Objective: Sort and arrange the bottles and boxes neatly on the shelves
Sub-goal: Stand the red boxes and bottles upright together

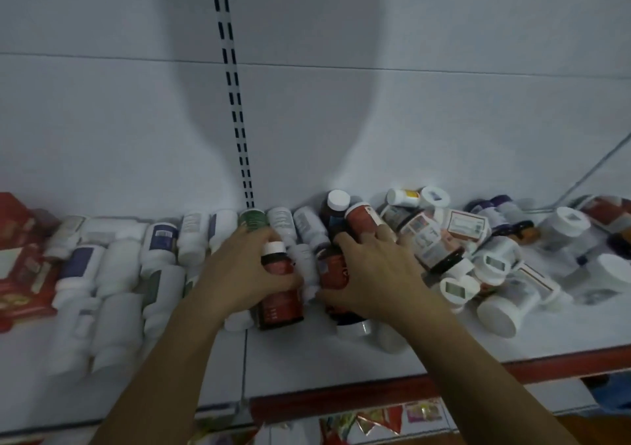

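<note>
On the white shelf [307,369] my left hand [239,267] grips a brown bottle with a red label and white cap [280,294], lying on its side. Beside it, my right hand [372,274] curls over a second red-labelled brown bottle [333,270], thumb against its near side. Rows of white bottles [116,274] lie to the left. A loose heap of bottles and small boxes [478,256] spreads to the right.
Red boxes [20,267] are stacked at the far left of the shelf. A slotted upright [235,113] runs up the white back panel. The shelf's red front edge [444,383] is near me, with packets showing on the shelf below [375,424].
</note>
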Demonstrator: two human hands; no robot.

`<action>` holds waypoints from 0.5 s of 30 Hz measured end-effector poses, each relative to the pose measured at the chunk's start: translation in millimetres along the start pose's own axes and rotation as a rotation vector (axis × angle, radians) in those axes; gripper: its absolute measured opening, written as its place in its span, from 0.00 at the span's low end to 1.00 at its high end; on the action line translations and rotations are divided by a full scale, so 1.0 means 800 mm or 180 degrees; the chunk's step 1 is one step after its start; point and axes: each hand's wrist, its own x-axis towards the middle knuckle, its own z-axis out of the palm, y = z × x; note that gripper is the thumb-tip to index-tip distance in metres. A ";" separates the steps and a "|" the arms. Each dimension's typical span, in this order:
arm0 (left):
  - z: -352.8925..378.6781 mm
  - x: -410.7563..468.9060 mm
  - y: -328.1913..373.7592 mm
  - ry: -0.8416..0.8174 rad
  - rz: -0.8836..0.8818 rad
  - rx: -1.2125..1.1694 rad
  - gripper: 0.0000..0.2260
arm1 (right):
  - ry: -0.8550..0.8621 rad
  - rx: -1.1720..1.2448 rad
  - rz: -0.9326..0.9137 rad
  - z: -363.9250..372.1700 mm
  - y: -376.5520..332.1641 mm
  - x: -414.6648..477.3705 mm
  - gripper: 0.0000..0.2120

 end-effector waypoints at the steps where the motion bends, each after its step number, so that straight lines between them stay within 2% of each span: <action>1: -0.002 -0.003 0.000 0.0000 0.0015 -0.0113 0.25 | 0.0044 -0.0001 -0.0078 0.002 -0.001 -0.001 0.38; 4: -0.006 -0.012 0.000 -0.0045 -0.0020 -0.0318 0.21 | 0.0141 0.0488 -0.0254 0.000 0.003 -0.005 0.38; 7: -0.014 -0.023 0.001 0.0082 -0.0064 -0.0480 0.18 | 0.0172 0.1643 -0.0476 -0.011 0.009 -0.004 0.37; 10: -0.032 -0.035 0.001 0.0381 -0.0098 -0.0764 0.17 | 0.0512 0.2638 -0.0608 -0.020 0.010 0.003 0.36; 13: -0.062 -0.048 -0.008 0.0832 -0.0227 -0.0886 0.18 | 0.0517 0.4118 -0.0396 -0.025 -0.008 0.011 0.35; 15: -0.086 -0.060 -0.016 0.1159 -0.0293 -0.0869 0.19 | 0.0537 0.4784 -0.0098 -0.024 -0.034 0.018 0.29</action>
